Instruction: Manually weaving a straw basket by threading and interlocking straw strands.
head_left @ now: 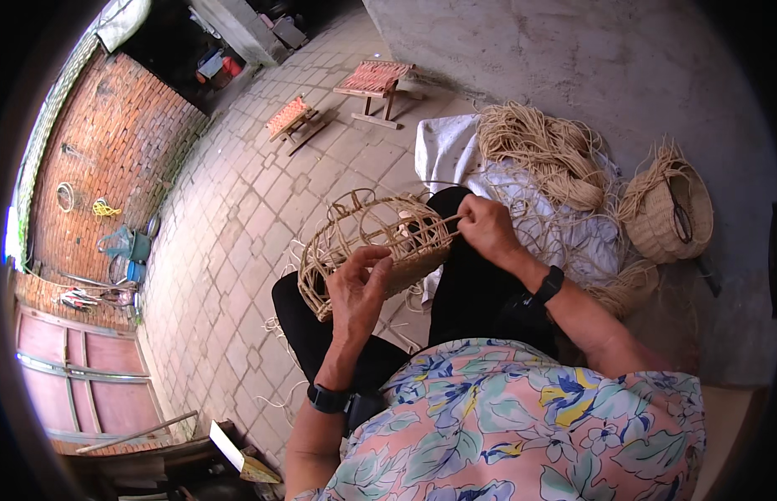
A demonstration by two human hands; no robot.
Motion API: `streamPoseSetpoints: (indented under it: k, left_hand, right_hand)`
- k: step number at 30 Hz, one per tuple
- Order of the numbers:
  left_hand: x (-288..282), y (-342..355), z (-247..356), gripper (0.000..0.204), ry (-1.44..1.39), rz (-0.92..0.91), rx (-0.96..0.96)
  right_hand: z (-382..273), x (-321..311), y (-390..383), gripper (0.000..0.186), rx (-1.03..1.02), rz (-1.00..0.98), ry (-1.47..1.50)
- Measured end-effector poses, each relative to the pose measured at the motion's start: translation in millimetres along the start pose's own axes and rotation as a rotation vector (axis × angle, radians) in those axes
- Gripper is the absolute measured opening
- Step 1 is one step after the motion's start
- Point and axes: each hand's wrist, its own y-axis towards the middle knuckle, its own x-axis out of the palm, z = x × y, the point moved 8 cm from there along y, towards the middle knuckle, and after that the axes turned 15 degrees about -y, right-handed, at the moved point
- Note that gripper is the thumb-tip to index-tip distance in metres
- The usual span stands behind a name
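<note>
On my lap, over black trousers, lies an openwork woven basket (pixel 405 276) of tan cord, tilted on its side with looped strands along its rim. My left hand (pixel 359 288) grips its near left side with bent fingers; part of the grip is hidden behind the hand. At the basket's right end, my right hand (pixel 488 230) pinches a tan cord (pixel 451 220) that runs from the weave, fingers closed around it. A thin dark strand arches above that end. Each wrist carries a black band.
A large bundle of tan cord (pixel 543 150) lies on a white sheet (pixel 442 150) to the right, with loose strands beside it. A finished-looking round basket (pixel 672 213) stands by the wall. Two low woven-seat stools (pixel 376 79) are ahead on the paved floor (pixel 238 200).
</note>
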Motion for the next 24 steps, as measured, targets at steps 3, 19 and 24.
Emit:
streamPoseSetpoints:
  k: [3, 19, 24]
  left_hand:
    - [-0.4, 0.2, 1.3, 0.016, 0.035, 0.012, 0.017]
    - [0.6, -1.9, 2.2, 0.017, 0.015, 0.046, -0.035]
    - [1.6, -1.7, 2.6, 0.016, 0.014, 0.037, -0.075]
  right_hand:
    - [33.9, 14.3, 1.2, 0.015, 0.254, -0.389, 0.334]
    - [-15.6, 58.3, 4.5, 0.018, 0.331, -0.678, 0.776]
    - [-8.6, 66.9, 8.2, 0.018, 0.326, -0.625, 0.511]
